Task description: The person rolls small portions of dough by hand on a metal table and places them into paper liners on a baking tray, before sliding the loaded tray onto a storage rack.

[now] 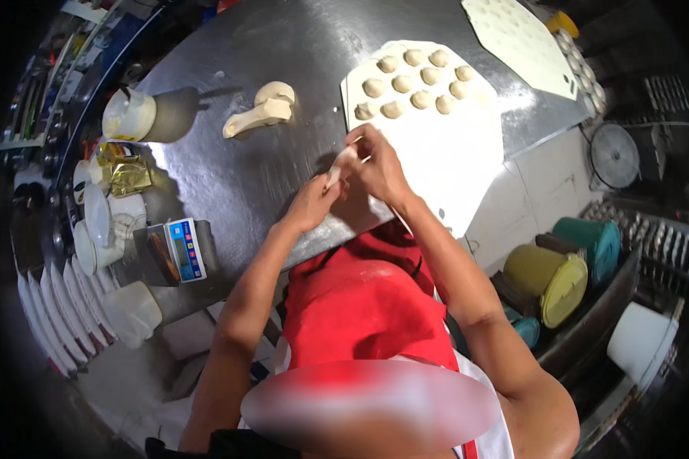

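Dough piece (340, 166) between left hand (311, 203) and right hand (379, 170), both pinching it, near front edge of steel table (275, 172)

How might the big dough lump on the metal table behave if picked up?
The dough lump would probably sag or stretch, since its smooth, rounded folds look soft. It seems unlikely to roll far across the metal table, being long and lopsided. Fingers may dent it easily.
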{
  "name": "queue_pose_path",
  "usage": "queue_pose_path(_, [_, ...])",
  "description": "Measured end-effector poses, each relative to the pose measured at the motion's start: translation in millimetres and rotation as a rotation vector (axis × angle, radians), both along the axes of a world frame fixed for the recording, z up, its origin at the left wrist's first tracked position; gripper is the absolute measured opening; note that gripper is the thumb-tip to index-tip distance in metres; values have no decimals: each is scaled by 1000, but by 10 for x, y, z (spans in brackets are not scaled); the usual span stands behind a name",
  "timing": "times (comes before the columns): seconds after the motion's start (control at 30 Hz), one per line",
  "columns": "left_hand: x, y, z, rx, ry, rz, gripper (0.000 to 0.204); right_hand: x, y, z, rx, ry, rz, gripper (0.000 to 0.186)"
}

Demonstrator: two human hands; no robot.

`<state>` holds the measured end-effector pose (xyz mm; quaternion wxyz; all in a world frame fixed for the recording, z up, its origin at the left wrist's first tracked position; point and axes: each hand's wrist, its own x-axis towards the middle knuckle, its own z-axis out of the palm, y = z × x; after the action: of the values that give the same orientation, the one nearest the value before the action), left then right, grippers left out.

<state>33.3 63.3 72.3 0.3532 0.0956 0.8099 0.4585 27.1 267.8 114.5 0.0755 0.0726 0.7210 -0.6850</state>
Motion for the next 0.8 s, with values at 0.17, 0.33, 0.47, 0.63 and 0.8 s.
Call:
queue_pose_path(0.17, [84,152,186,-29,412,-129,24,356,-147,86,452,-75,91,66])
queue_pose_path(0.33, [-50,440,131,-160,547,-290,25,238,-115,285,498,-90,-115,32])
queue_pose_path(0.47, [-302,211,-543,136,482,-190,36,469,-350,762,342,55,180,31])
queue_pose_path(0.63, [-243,597,-147,-85,174,-6,40,258,822,-256,587,101,-188,28])
queue_pose_path(0.8, [-19,135,-466,-38,409,-25,62,103,766,-512,891,302,-149,30])
